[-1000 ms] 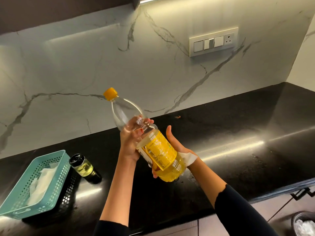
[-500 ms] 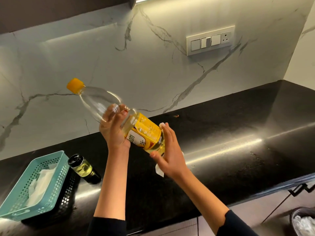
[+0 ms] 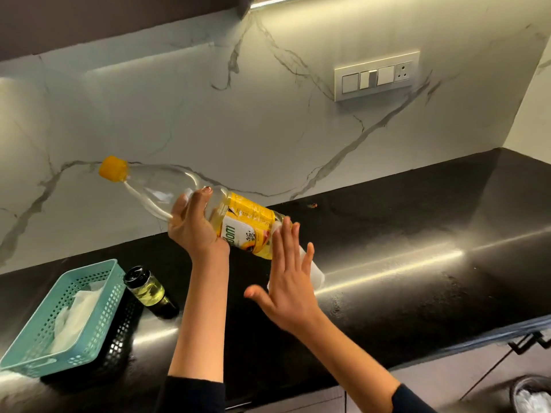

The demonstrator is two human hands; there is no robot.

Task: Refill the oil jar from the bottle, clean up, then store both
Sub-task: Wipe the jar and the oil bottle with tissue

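Note:
My left hand [image 3: 193, 228] grips the clear oil bottle [image 3: 247, 231] around its middle, above the black countertop [image 3: 417, 263]. The bottle lies almost level, its yellow cap [image 3: 113, 168] pointing left and a little oil pooled at the labelled base. My right hand [image 3: 289, 287] is spread flat at the bottle's base, pressing a white tissue [image 3: 314, 271] that shows behind the fingers. The small oil jar [image 3: 147, 289], with a black lid and yellow oil inside, stands on the counter to the left of my arms.
A teal perforated basket [image 3: 116, 290] with white tissues in it sits at the counter's left, beside the jar. A switch panel [image 3: 377, 75] is on the marble wall. A bin [image 3: 530, 394] with white paper is at the bottom right, below a drawer handle [image 3: 527, 342].
My left hand has tipped the bottle from nearly upright to almost level, cap swinging left. My right hand has come from under the base to its end, fingers spread with the tissue.

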